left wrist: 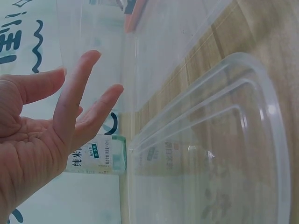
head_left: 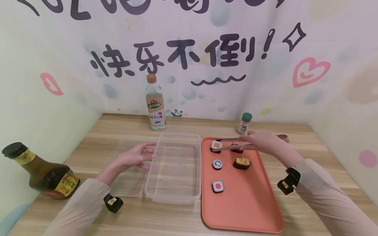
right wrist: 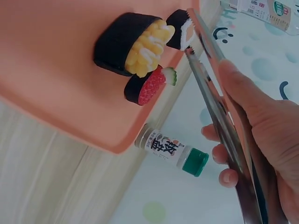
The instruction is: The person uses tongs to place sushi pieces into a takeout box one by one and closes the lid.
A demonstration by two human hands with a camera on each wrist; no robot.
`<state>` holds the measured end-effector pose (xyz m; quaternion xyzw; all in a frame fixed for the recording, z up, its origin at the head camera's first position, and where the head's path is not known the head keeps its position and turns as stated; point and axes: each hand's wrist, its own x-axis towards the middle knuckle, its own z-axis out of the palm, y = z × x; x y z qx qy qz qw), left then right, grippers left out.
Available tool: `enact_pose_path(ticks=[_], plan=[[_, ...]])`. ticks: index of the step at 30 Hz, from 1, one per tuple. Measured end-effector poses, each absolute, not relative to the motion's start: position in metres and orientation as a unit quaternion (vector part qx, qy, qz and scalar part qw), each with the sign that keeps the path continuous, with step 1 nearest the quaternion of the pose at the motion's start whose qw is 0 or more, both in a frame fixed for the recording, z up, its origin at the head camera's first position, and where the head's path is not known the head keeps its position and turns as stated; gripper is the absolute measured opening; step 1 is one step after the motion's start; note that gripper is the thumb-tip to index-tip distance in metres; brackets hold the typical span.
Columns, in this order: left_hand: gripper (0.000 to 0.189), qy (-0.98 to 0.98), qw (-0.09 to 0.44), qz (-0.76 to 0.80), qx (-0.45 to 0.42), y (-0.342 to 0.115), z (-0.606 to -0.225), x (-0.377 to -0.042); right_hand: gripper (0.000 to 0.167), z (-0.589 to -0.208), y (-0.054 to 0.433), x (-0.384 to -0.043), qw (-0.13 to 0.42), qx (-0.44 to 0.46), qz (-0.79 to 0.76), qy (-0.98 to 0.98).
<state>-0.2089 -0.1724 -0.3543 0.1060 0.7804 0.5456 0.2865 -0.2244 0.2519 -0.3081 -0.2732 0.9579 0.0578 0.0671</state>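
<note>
My right hand (head_left: 261,141) grips metal tongs (right wrist: 233,149) over the back of the orange tray (head_left: 242,209). The tongs' parted tips are at a square sushi roll (head_left: 216,145) with an orange centre, one on each side of it in the head view. Near the tongs sit a red-topped sushi (right wrist: 149,86) and a corn-topped sushi (head_left: 242,163). A round roll (head_left: 217,164) and a red-centred roll (head_left: 218,186) lie along the tray's left side. My left hand (head_left: 137,155), fingers spread, is at the left rim of a clear plastic container (head_left: 172,198), holding nothing.
A clear lid (head_left: 127,188) lies left of the container, under my left forearm. A dark sauce bottle (head_left: 53,177) stands at far left. White vinegar (head_left: 155,108) and a green-capped shaker (head_left: 244,123) stand at the back, before the printed wall cloth.
</note>
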Motion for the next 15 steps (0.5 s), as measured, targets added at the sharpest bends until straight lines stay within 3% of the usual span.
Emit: enact_pose_path(ticks=[15], plan=[[0.059,0.783,0.284,0.544,0.105,-0.173,-0.3556,-0.2088,0.043,-0.3049,0.2458,-0.2266,-0.055,-0.348,0.141,0.925]])
